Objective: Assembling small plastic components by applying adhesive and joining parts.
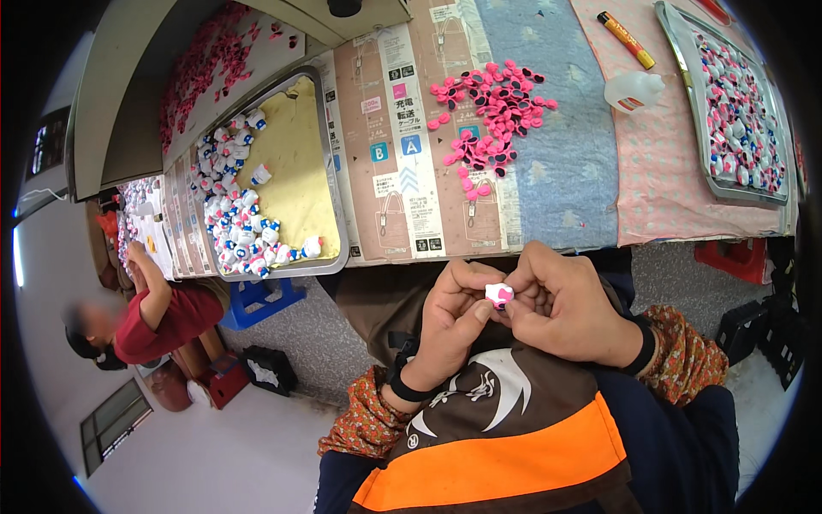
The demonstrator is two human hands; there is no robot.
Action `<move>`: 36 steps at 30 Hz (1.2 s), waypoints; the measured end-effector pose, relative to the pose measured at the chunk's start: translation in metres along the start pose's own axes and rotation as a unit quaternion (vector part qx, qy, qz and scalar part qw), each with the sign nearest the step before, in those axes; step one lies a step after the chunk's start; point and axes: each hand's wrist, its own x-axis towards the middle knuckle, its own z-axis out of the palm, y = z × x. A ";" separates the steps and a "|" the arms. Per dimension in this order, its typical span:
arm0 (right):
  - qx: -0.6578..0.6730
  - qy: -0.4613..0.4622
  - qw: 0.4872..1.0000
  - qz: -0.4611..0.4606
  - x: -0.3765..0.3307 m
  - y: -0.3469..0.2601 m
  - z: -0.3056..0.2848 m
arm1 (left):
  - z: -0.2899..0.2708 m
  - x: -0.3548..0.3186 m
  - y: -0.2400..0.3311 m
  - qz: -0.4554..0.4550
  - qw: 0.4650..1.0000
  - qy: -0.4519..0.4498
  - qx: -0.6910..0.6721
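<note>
Between my two hands, over my lap just off the table's front edge, is a small white figurine [499, 295] with a pink piece on its front and a dark blue part below. My left hand [455, 310] pinches it between thumb and fingers from the left. The fingers of my right hand [561, 307] press together at its right side; whatever else they may hold is hidden. Ahead on the table lies a loose pile of small pink and black pieces [492, 111]. At the left, a metal tray [338, 193] with a yellow lining holds many white and blue figurines [235, 227].
On the right stand a second metal tray [709, 184] of white, pink and blue figurines, a white bottle [634, 91] and a yellow-brown tube [626, 39]. More pink pieces [205, 73] lie at the far left. A co-worker in a red shirt [167, 317] sits beyond a blue stool [261, 301].
</note>
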 end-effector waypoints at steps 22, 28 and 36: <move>0.231 -0.075 0.968 0.064 0.007 0.008 -0.008 | 0.005 0.000 0.010 -0.032 0.999 -0.008 -0.014; 0.203 -0.095 0.969 0.106 0.010 0.005 -0.018 | 0.007 0.000 0.013 -0.062 0.998 -0.009 -0.016; 0.210 -0.089 0.966 0.125 0.010 0.005 -0.019 | 0.018 -0.002 0.012 -0.013 0.998 0.009 0.064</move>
